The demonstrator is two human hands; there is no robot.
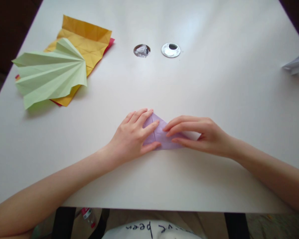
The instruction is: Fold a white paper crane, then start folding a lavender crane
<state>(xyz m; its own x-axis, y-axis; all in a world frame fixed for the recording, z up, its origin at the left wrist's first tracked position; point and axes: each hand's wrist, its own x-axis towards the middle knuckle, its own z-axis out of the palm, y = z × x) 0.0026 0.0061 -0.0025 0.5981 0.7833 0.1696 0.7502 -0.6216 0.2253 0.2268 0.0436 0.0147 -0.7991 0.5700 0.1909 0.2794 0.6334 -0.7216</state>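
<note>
A folded sheet of purple paper (161, 136) lies flat on the white table near its front, roughly triangular, with a crease line running across it. My left hand (137, 132) rests on the paper's left part, fingers stretched out and spread, pressing it down. Over the right part is my right hand (196, 134), its fingers extended and slightly bent, the fingertips touching the purple paper. A gap shows between its thumb and fingers. The paper's left end is partly hidden under my left hand, and its right tip under my right.
At the back left of the table (109, 186) lies a pleated light green paper (52, 73) on top of creased yellow paper (89, 39), with red paper (109, 45) beneath. Two round holes, one with a silver ring (164, 51), sit mid-back. White folded paper (297, 63) stands at the right edge.
</note>
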